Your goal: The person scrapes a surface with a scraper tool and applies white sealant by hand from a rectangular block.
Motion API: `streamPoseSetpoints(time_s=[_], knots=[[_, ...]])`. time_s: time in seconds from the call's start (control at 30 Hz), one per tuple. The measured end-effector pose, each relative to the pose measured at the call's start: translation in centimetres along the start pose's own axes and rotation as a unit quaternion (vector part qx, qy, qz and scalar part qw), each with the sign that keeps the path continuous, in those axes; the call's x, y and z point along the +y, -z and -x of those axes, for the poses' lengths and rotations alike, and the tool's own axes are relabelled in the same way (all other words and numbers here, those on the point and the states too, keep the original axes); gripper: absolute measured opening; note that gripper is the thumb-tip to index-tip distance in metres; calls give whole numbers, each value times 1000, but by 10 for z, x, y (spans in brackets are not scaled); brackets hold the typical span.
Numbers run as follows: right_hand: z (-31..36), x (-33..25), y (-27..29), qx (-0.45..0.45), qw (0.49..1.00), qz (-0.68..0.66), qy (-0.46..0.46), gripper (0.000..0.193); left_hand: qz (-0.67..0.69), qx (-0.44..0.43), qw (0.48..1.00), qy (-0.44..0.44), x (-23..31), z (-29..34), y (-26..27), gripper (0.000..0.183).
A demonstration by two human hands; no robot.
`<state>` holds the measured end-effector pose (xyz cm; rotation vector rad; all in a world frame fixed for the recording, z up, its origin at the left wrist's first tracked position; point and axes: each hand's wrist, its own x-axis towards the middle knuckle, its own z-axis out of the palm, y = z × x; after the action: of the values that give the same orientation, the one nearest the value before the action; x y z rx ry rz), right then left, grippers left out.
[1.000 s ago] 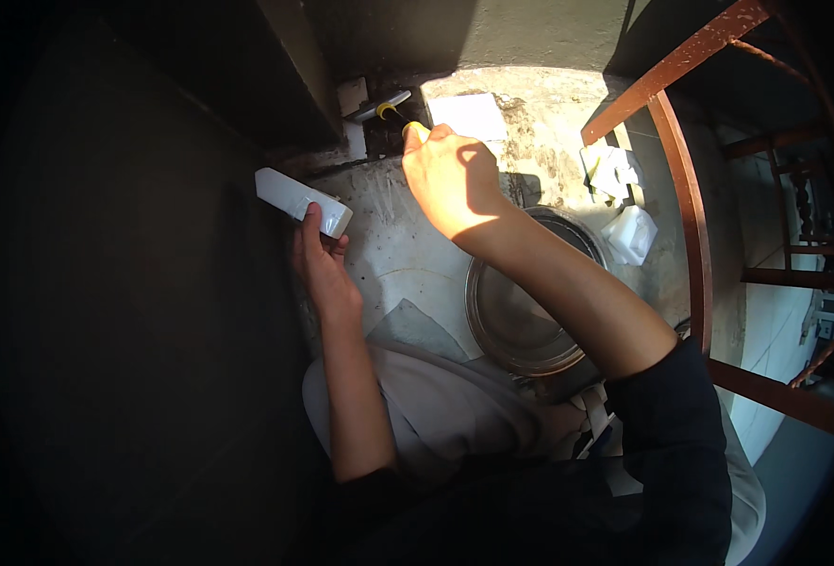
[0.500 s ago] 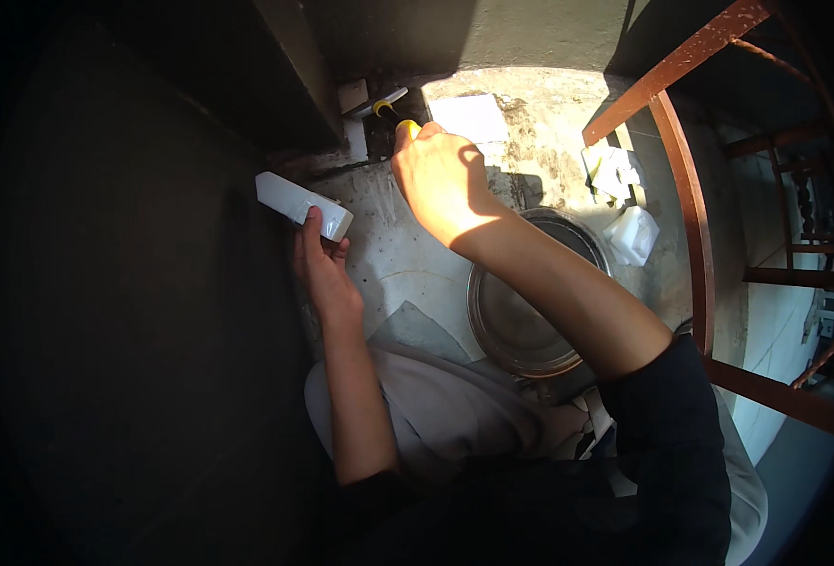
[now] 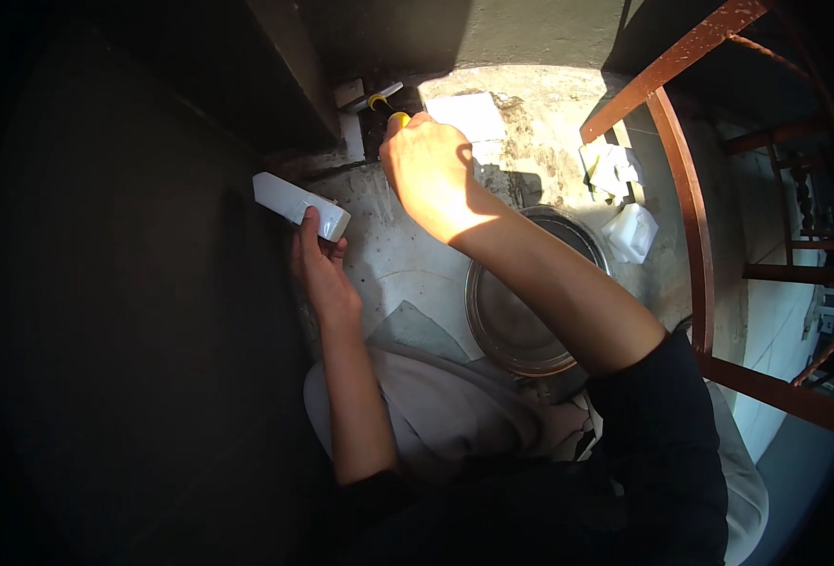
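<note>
My left hand grips a white oblong block, holding it up by the dark wall at the left. My right hand reaches forward in sunlight and closes on a tool with a yellow and black handle that lies at the foot of the wall. A flat white tile lies just right of that hand. A round metal pan sits on the stained concrete floor under my right forearm.
A rust-red metal railing curves down the right side. Crumpled white scraps and a small white bag lie near the pan. A dark beam runs up at the top left. My grey-clad knees fill the bottom.
My right hand has moved forward and left, from above the pan to the yellow-handled tool by the wall. The left hand and its white block have stayed put.
</note>
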<state>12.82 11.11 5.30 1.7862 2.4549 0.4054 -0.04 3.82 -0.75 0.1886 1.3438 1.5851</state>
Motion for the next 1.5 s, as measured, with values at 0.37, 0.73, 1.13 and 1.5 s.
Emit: streamPoseSetpoints(time_s=[0.37,0.73,1.13,1.5], knots=[[-4,-8,-1,-96,993,-31,-58,34,-2,2,1000,-1,0,0,0,37],[-1,-7,8,-117,992,-29,-49,26,-7,3,1000,-5,1,2,0,37],[-3,-13,6,-105,984,-59,-134,22,-3,1,1000,-2,1,2,-1,36],[-4,-1,24,-184,978,-93,-32,29,-2,-4,1000,1,-2,0,0,36]])
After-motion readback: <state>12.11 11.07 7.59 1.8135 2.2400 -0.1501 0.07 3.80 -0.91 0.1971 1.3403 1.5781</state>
